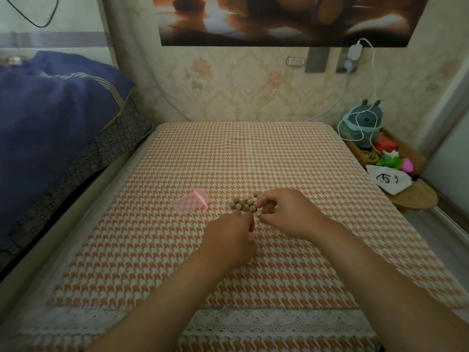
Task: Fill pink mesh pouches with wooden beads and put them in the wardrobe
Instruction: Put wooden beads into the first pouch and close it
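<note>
A band of white lace trim (253,323) runs along the near edge of the orange-and-white houndstooth cloth (152,250) that carries everything. Both bare forearms come in over that edge and angle toward the middle of the cloth.

The left hand (228,240) sits just nearer than the right, knuckles up and fingers curled, its fingertips drawn together close to the near side of the bead pile. Whether it holds anything I cannot tell. The right hand (286,212) lies beside it and a little farther in. Its fingers curl down over the right end of the pile, and thumb and forefinger pinch one of the wooden beads (245,203).

The beads lie in a tight cluster near the middle of the cloth, partly hidden under the right hand's fingers. A pink mesh pouch (191,204) lies flat just left of them, apart from both hands, its ribbon loose.

A navy quilt (50,123) is heaped beyond the left edge. Past the right edge sit a white drawstring bag (388,180) with a drawing on it, a round woven mat (416,196), a red box (385,144) and a grey-green plush toy (363,125) draped with a white cable (374,80). Above the far edge, floral wallpaper (241,82) and a dark poster (279,19).
</note>
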A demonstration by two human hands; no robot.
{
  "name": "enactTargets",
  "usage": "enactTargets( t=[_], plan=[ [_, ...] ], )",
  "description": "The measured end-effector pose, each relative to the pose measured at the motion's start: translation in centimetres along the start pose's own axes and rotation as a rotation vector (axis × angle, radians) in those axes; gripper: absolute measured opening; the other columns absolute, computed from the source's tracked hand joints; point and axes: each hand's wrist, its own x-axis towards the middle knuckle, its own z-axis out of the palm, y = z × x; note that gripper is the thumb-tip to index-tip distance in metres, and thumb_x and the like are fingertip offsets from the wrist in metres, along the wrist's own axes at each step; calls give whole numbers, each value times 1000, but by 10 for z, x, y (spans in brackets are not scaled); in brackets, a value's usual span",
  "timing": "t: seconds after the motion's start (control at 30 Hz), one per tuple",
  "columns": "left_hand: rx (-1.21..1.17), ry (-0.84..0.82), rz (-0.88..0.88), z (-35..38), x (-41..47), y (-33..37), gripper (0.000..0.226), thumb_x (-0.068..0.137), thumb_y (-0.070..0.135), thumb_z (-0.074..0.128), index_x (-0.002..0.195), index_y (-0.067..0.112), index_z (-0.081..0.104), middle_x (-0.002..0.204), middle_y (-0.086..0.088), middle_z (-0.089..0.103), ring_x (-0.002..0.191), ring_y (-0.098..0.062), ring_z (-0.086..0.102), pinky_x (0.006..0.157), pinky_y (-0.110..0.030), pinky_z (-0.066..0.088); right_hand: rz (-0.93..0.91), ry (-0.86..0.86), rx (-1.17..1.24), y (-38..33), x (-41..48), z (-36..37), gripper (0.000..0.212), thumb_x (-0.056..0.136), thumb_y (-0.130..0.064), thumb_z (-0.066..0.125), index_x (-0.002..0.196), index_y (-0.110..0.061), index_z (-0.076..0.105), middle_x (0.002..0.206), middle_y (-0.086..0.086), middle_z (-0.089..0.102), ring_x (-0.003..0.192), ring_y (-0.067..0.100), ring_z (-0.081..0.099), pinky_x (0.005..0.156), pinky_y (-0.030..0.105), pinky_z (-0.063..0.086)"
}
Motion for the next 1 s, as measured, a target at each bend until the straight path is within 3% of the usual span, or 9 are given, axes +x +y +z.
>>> enactTargets(
  t=[0.07,0.17,0.3,0.37,0.47,0.57,0.73,0.9,1.0],
  plan=[
    [-24,36,1,-6,-2,-6,20,91,22,55,109,26,63,104,3,66,96,-20,62,70,-31,47,-9,13,49,-4,-2,1,11,86,-33,78,96,-34,73,88,-17,69,85,0,65,82,32,58],
    [-217,20,-3,-18,-3,-22,21,92,10,53,103,23,66,95,2,68,81,-15,63,68,-30,52,-40,48,130,-13,-3,3,8,86,-37,77,93,-39,73,88,-19,70,85,-4,65,79,24,56],
    [-450,11,-87,-37,-2,-38,25,93,7,58,82,28,67,80,14,62,68,-4,57,53,-8,39,-129,71,173,-27,-4,6,8,88,-35,76,95,-35,75,87,-20,71,71,-14,58,63,8,40],
    [-472,-2,-142,-43,1,-44,28,95,10,60,78,28,74,79,11,63,65,-4,57,50,-6,37,-159,81,177,-33,-5,8,10,88,-36,75,97,-34,75,88,-21,70,69,-13,57,60,7,39],
    [-424,-31,-183,-51,2,-50,26,98,14,58,94,24,81,87,0,72,64,-11,60,54,-15,43,-192,76,158,-38,-6,14,11,89,-38,73,99,-34,74,92,-21,70,74,-12,57,66,11,41],
    [-446,-19,-210,-54,1,-55,20,93,15,64,100,25,80,89,1,76,69,-14,67,60,-23,54,-215,78,119,-41,-5,18,9,90,-38,72,99,-35,72,93,-21,67,77,-11,56,69,17,43],
    [-596,-74,-176,-59,-1,-59,25,76,19,83,100,24,78,78,11,73,73,-3,70,58,-18,53,-256,118,53,-45,-4,21,10,91,-46,69,97,-39,69,95,-22,62,79,-10,54,69,18,44],
    [-686,-113,-192,-60,-2,-58,32,78,4,71,103,24,77,85,10,74,83,-13,73,72,-32,60,-276,153,-55,-50,-1,24,18,88,-53,68,96,-38,69,92,-20,58,85,-5,57,72,23,50],
    [-718,-141,-224,-59,-3,-59,31,81,5,70,107,22,77,92,9,74,87,-12,71,80,-33,60,-280,125,-137,-52,0,23,23,90,-56,66,103,-39,71,95,-21,57,87,-3,57,76,24,49]
  ],
)
